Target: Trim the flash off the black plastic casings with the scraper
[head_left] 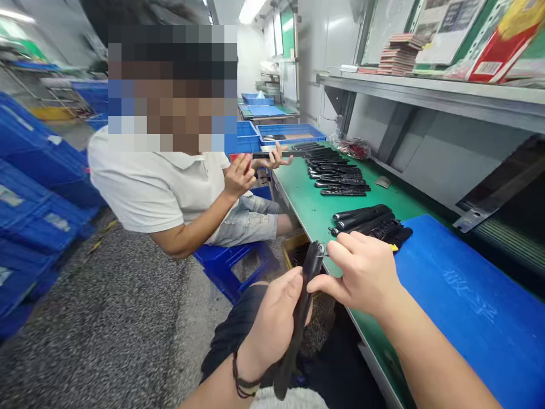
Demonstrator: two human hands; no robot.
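My left hand (276,318) is wrapped round a long black plastic part (303,307), which stands tilted over my lap with its rounded end up. Near that end, a small bright metal piece shows. My right hand (361,272) is curled closed beside the top of the part, its thumb reaching toward the part's side. A yellow end (394,247) sticks out behind the right fist, apparently from a thin tool mostly hidden by the fingers. Just beyond this hand, several similar black parts (361,218) lie in a pile on the green table (306,210).
On my left a co-worker (170,187) sits on a blue stool (238,267), holding a black part and a red item. A row of black parts (336,170) lies farther along the table. A blue mat (468,307) is at right, under a metal shelf (434,91). Blue crates (34,221) stand left.
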